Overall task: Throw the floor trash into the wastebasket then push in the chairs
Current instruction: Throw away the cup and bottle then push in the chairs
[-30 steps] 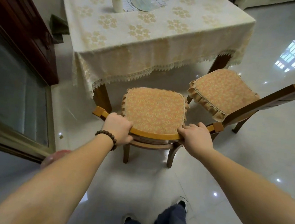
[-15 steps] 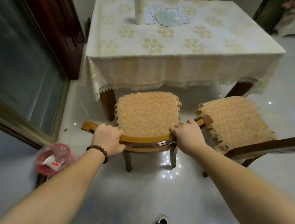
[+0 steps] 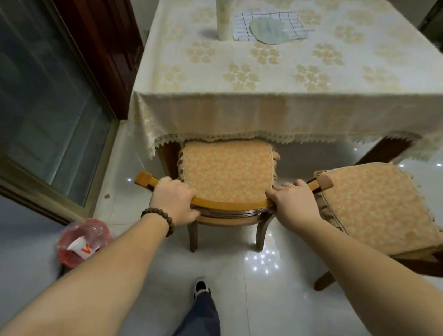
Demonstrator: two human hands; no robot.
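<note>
Notably, left hand: closed over the chair backrest rail.
Right hand: clamped on the same rail, fingertips hidden.
Chair: between both hands, front edge tucked under the bench cloth.
Wastebasket: behind the left hand, partly covered by the forearm.

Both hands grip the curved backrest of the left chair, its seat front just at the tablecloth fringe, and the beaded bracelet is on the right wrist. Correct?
Not quite. In the head view the beaded bracelet is on the left wrist, not the right. The rest holds: the left hand and right hand both grip the curved backrest of the left chair, whose seat cushion reaches the tablecloth fringe.
</note>
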